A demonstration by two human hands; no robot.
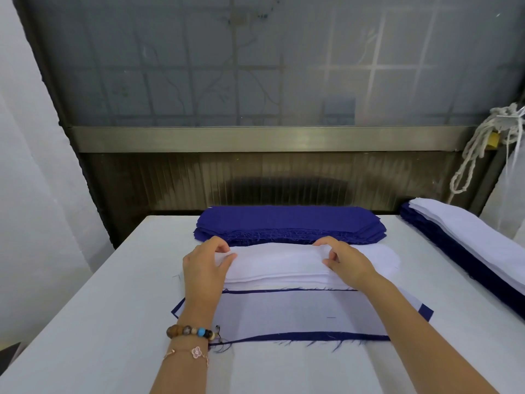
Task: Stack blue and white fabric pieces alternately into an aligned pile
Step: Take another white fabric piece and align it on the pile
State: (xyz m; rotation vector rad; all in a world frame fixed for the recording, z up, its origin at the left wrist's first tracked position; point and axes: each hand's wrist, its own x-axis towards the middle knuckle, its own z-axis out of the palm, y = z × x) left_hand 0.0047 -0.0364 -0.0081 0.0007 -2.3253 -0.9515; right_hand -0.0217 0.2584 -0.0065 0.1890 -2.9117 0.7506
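A stack of white fabric pieces (284, 265) lies mid-table. My left hand (206, 265) pinches the top white piece at its left end, and my right hand (348, 261) pinches the same piece near its right end. Behind it sits a stack of blue fabric pieces (289, 223) with frayed edges. In front, nearer me, a white piece lies on a blue piece (298, 314), the blue showing as a border around it.
A long pile of blue and white layers (468, 240) runs along the right edge of the white table (99, 308). A dark panel wall stands behind. White rope (477, 149) hangs at the far right.
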